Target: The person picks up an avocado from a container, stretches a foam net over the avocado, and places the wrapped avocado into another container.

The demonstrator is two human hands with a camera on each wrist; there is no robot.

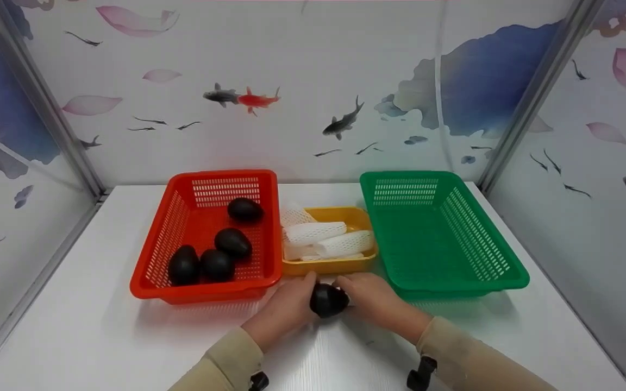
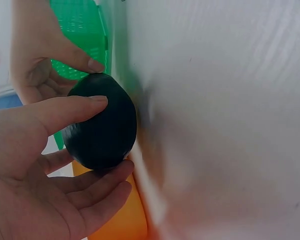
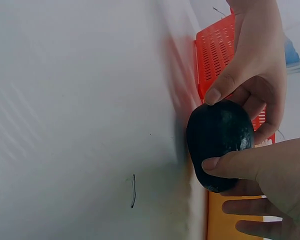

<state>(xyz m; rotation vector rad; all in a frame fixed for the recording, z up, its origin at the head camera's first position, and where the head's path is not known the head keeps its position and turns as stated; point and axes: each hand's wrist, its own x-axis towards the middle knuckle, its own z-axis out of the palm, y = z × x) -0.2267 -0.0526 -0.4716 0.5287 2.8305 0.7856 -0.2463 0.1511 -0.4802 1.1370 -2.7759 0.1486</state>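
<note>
A dark, shiny avocado (image 1: 328, 300) is held between both hands over the near part of the table. My left hand (image 1: 287, 304) grips one side of it; in the left wrist view the thumb lies across the avocado (image 2: 102, 130) and the fingers curl beneath. From the other side, my right hand (image 1: 378, 301) pinches its narrower end. The right wrist view shows the right thumb pressed on the avocado (image 3: 217, 135), with some fingers behind it. Just beyond the hands, a yellow basket (image 1: 329, 266) contains several white foam net sleeves (image 1: 315, 233).
To the left stands a red basket (image 1: 152, 233) with several dark avocados (image 1: 232, 243) in it. A green basket (image 1: 416, 239) is on the right, close against the yellow one. Printed wall panels (image 1: 302, 54) enclose the white table (image 1: 85, 304) at the back and sides.
</note>
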